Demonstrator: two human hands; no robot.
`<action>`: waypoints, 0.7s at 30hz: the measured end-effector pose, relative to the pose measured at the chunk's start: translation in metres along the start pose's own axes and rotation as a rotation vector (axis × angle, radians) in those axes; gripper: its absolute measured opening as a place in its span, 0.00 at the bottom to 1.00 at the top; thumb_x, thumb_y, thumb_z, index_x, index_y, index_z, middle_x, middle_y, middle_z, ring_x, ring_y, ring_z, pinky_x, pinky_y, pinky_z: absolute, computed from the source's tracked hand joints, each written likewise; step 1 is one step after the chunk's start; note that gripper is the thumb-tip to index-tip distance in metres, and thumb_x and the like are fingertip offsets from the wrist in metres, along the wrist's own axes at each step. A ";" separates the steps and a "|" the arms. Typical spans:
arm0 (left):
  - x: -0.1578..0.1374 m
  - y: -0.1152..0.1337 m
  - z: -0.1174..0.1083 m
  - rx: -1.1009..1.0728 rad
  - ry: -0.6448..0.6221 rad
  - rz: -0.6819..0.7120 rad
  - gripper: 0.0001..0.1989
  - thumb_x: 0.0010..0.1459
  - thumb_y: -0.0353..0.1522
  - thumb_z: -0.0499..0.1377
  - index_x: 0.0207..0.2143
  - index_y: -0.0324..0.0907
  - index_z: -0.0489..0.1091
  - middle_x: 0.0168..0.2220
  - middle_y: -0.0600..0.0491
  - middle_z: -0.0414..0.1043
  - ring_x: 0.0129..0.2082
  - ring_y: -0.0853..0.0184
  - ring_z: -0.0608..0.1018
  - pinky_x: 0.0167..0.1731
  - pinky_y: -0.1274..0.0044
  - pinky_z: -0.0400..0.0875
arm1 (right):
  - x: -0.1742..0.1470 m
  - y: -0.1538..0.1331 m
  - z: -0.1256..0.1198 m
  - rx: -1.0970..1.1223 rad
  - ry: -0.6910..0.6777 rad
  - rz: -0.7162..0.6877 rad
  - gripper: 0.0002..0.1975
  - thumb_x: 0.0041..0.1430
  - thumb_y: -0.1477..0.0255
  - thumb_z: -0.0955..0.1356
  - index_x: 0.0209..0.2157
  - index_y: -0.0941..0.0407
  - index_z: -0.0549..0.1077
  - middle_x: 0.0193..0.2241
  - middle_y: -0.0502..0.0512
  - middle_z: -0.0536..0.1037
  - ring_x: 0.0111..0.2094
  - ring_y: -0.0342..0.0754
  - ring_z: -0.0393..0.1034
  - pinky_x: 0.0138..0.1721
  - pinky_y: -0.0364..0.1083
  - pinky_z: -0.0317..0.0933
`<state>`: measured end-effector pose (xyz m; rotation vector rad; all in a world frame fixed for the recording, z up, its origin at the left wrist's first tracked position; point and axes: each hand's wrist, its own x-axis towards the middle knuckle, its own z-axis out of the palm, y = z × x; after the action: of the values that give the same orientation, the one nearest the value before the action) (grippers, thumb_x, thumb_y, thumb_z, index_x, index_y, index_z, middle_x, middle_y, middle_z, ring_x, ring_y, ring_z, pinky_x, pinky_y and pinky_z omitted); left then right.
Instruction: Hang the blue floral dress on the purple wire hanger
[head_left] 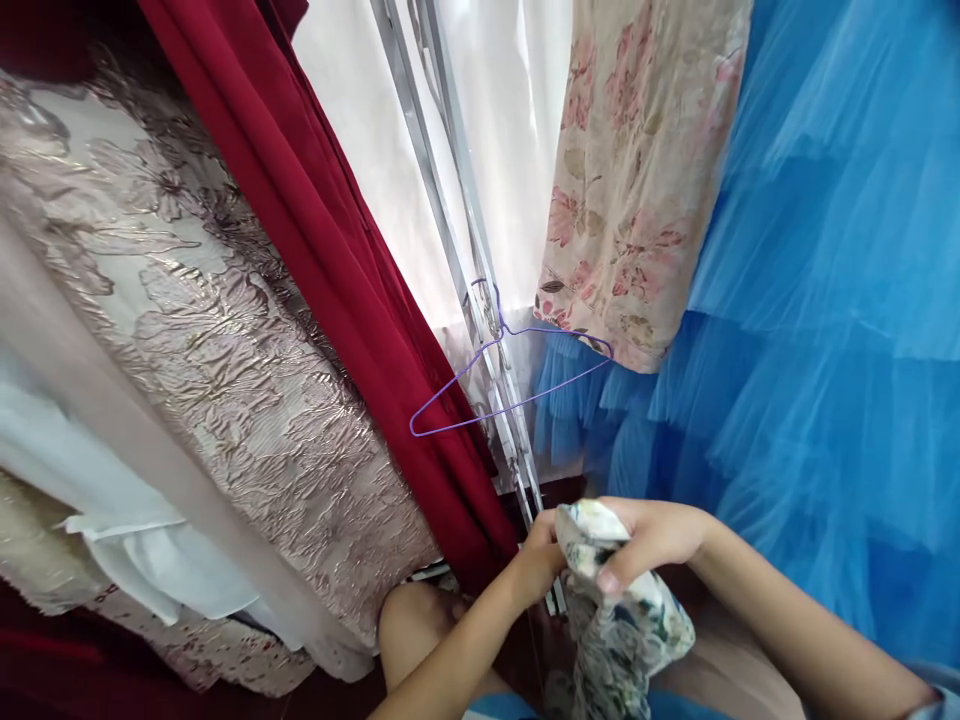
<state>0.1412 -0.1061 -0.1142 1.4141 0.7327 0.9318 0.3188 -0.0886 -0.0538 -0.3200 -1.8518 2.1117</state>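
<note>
A bunched white garment (pixel 626 620) with a green and grey floral print is held low in front of me, its lower folds hanging over my lap. My right hand (pixel 660 535) grips its top edge, thumb on the near side. At its left edge my left hand (pixel 541 558) is closed on the cloth, the fingertips partly hidden. Beyond my hands, a thin purple wire hanger (pixel 525 405) hangs by its hook on the silver metal rack (pixel 457 200) and carries nothing.
Left of the rack hang a dark red garment (pixel 322 270) and a pale pink textured floral dress (pixel 247 370). To the right are a beige dress with pink flowers (pixel 622 210) and a tiered blue tulle dress (pixel 832 300). A white curtain-like cloth (pixel 345 130) hangs behind.
</note>
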 end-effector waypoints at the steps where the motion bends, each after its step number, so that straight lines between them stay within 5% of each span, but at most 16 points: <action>1: -0.008 -0.005 0.000 -0.113 0.030 -0.029 0.12 0.55 0.38 0.61 0.37 0.39 0.76 0.35 0.47 0.77 0.41 0.56 0.77 0.44 0.68 0.69 | -0.003 -0.002 -0.003 0.065 0.056 -0.012 0.16 0.44 0.72 0.78 0.34 0.62 0.74 0.28 0.49 0.75 0.30 0.42 0.68 0.32 0.40 0.63; 4: -0.032 -0.016 -0.005 -0.390 -0.040 -0.096 0.17 0.48 0.29 0.63 0.44 0.41 0.73 0.37 0.50 0.76 0.37 0.62 0.77 0.37 0.76 0.68 | -0.009 -0.008 -0.012 0.194 0.161 0.007 0.18 0.42 0.71 0.78 0.35 0.62 0.75 0.28 0.51 0.76 0.28 0.42 0.69 0.29 0.39 0.64; 8: -0.050 -0.002 -0.026 -0.343 -0.151 -0.173 0.25 0.45 0.28 0.68 0.47 0.43 0.70 0.37 0.52 0.75 0.35 0.65 0.76 0.38 0.77 0.67 | -0.006 -0.021 -0.017 0.195 0.266 -0.038 0.15 0.42 0.71 0.77 0.32 0.63 0.76 0.25 0.52 0.76 0.24 0.42 0.69 0.26 0.39 0.64; 11: -0.059 0.024 -0.060 -0.063 -0.024 -0.143 0.28 0.45 0.32 0.70 0.50 0.42 0.69 0.43 0.50 0.73 0.43 0.60 0.74 0.46 0.74 0.66 | 0.002 -0.036 -0.029 0.114 0.451 -0.141 0.13 0.43 0.70 0.75 0.31 0.62 0.76 0.26 0.52 0.77 0.24 0.44 0.69 0.27 0.41 0.63; 16: -0.073 0.082 -0.139 0.505 0.192 -0.076 0.11 0.57 0.39 0.60 0.34 0.39 0.69 0.31 0.54 0.69 0.33 0.65 0.71 0.33 0.78 0.64 | 0.022 -0.051 -0.083 -0.475 0.932 -0.322 0.09 0.48 0.70 0.71 0.20 0.58 0.69 0.16 0.45 0.66 0.19 0.41 0.59 0.22 0.40 0.50; 18: -0.076 0.107 -0.166 0.789 0.199 -0.059 0.08 0.59 0.36 0.56 0.31 0.40 0.67 0.29 0.55 0.68 0.32 0.65 0.71 0.33 0.77 0.63 | 0.032 -0.054 -0.104 -0.752 0.995 -0.367 0.08 0.50 0.69 0.70 0.22 0.58 0.72 0.21 0.48 0.72 0.23 0.44 0.65 0.25 0.41 0.54; 21: -0.074 0.140 -0.192 1.227 0.151 -0.061 0.05 0.56 0.30 0.51 0.30 0.42 0.66 0.30 0.54 0.68 0.33 0.63 0.71 0.36 0.75 0.63 | 0.049 -0.059 -0.119 -1.126 0.930 -0.356 0.07 0.53 0.69 0.69 0.33 0.56 0.78 0.42 0.54 0.80 0.39 0.51 0.73 0.37 0.43 0.59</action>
<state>-0.0758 -0.0878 0.0063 2.3457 1.5968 0.4990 0.3222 0.0456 -0.0100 -0.9122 -1.9827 0.3344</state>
